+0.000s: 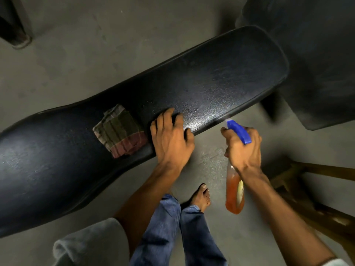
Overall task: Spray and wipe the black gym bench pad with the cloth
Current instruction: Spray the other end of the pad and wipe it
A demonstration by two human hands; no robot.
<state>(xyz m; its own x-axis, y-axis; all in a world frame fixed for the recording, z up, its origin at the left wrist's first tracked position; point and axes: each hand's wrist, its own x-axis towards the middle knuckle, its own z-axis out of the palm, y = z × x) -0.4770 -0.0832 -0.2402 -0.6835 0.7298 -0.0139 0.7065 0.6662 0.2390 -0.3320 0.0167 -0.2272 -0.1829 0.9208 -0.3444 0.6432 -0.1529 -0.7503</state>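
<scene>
Right hand (243,150), lower right of centre, wrapped tight round the neck of a clear plastic spray bottle with orange liquid and a blue trigger head (237,169); nozzle aimed up-left at the pad's near edge, faint mist at the tip. Left hand (171,139), centre frame, flat and spread on the near edge of the long black textured vinyl gym bench pad (221,81), fingers draped over the surface, gripping nothing. Folded checked cloth in olive, grey and faded red (120,131) lies on the pad just left of that hand, apart from it.

Risks, as judgement: nozzle sits off the pad's edge, so spray likely lands on the grey concrete floor (211,160), which already shines wet there, next to a bare foot (200,194); slip hazard. Left hand is close to the spray line and may get wet. Cloth near the edge could get knocked off.

Pad runs diagonally from lower left to upper right, pebbled, with droplets and a wet sheen on its right half; left half looks dry and unwiped.
</scene>
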